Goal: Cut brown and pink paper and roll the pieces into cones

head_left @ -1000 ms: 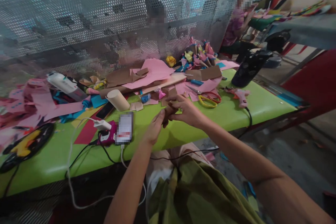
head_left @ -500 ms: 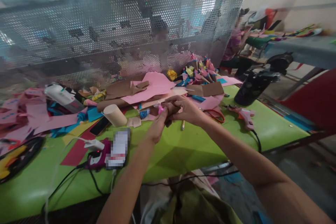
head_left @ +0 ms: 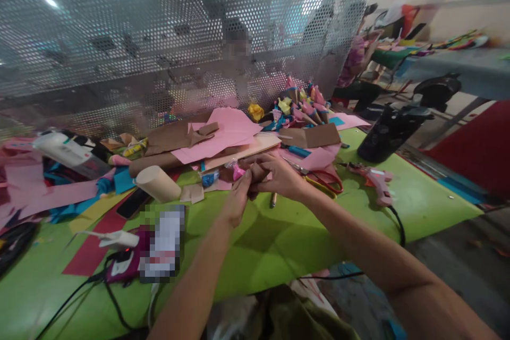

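Above the front part of the green table (head_left: 303, 239), both my hands close around a folded piece of brown paper (head_left: 258, 172). My left hand (head_left: 238, 199) pinches its near left side with the thumb on top. My right hand (head_left: 281, 176) grips the right side, its fingers curled over the paper and partly hiding it. Just beyond my left fingers is a pink wrapped sweet (head_left: 238, 171), and a blue wrapped one (head_left: 209, 178) lies to its left. A pencil-like stick (head_left: 273, 200) rests below my right hand. Red-handled scissors (head_left: 332, 183) lie to the right.
A pink glue gun (head_left: 380, 186) and a dark tumbler (head_left: 392, 135) are at the right. Leftward are a cardboard tube (head_left: 157, 183), a phone (head_left: 165, 241) and a purple power strip (head_left: 129, 260) with cables. Pink paper (head_left: 227, 130) and paper cones (head_left: 305, 106) line the perforated screen (head_left: 167, 64).
The view has shifted slightly, so things on the left appear farther left and lower. My hands stay together on the brown paper, with the fingers slightly repositioned. More of the scissors shows.
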`<state>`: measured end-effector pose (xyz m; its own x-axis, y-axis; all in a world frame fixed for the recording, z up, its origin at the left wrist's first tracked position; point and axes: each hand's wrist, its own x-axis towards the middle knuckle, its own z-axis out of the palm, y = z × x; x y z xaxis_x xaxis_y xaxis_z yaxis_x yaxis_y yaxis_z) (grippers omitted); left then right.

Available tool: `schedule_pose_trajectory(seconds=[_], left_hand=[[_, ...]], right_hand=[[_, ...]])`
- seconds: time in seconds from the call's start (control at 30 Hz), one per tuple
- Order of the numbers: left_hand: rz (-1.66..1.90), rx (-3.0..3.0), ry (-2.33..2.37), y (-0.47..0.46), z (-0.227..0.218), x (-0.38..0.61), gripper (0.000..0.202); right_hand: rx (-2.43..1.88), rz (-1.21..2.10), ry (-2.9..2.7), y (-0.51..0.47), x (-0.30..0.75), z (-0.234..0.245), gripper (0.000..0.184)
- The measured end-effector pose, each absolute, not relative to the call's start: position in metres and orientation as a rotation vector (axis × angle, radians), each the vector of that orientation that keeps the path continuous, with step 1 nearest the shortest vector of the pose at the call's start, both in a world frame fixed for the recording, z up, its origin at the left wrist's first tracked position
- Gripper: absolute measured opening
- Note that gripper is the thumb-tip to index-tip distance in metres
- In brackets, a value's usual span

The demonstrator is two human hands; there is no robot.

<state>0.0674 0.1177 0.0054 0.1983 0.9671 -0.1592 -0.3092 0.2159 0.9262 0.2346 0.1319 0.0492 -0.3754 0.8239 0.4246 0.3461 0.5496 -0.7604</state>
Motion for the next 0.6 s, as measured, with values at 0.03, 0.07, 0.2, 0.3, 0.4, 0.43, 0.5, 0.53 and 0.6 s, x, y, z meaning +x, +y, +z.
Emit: schedule_pose_trajectory(seconds=[0.03,0.07,0.2,0.3,0.4,0.43,0.5,0.53,0.6], left_hand=[[1.092,0.908,0.932,0.117,0.008,0.067,0.056],[1.089,0.906,0.923,0.116,0.01,0.066,0.057],[1.092,0.899,0.901,0.112,0.018,0.062,0.06],[1.076,0.927,0.873,0.111,0.02,0.061,0.059],[1.044,0.927,0.85,0.112,0.021,0.061,0.059],[1.034,0.921,0.845,0.112,0.022,0.061,0.059],[1.016,0.911,0.829,0.111,0.023,0.061,0.056],[1.013,0.903,0.822,0.111,0.024,0.061,0.054],[1.019,0.892,0.816,0.11,0.024,0.061,0.051]], right_hand=[[-0.931,0.736,-1.938,0.133,0.237,0.048,0.017],[-0.916,0.753,-1.914,0.133,0.24,0.048,0.019],[-0.898,0.824,-1.812,0.133,0.248,0.048,0.011],[-0.892,0.839,-1.78,0.131,0.25,0.049,0.008],[-0.884,0.859,-1.738,0.131,0.25,0.049,0.01],[-0.882,0.862,-1.731,0.131,0.25,0.048,0.009],[-0.882,0.863,-1.745,0.132,0.249,0.046,0.009],[-0.884,0.867,-1.769,0.132,0.248,0.045,0.014],[-0.891,0.88,-1.831,0.133,0.246,0.043,0.023]])
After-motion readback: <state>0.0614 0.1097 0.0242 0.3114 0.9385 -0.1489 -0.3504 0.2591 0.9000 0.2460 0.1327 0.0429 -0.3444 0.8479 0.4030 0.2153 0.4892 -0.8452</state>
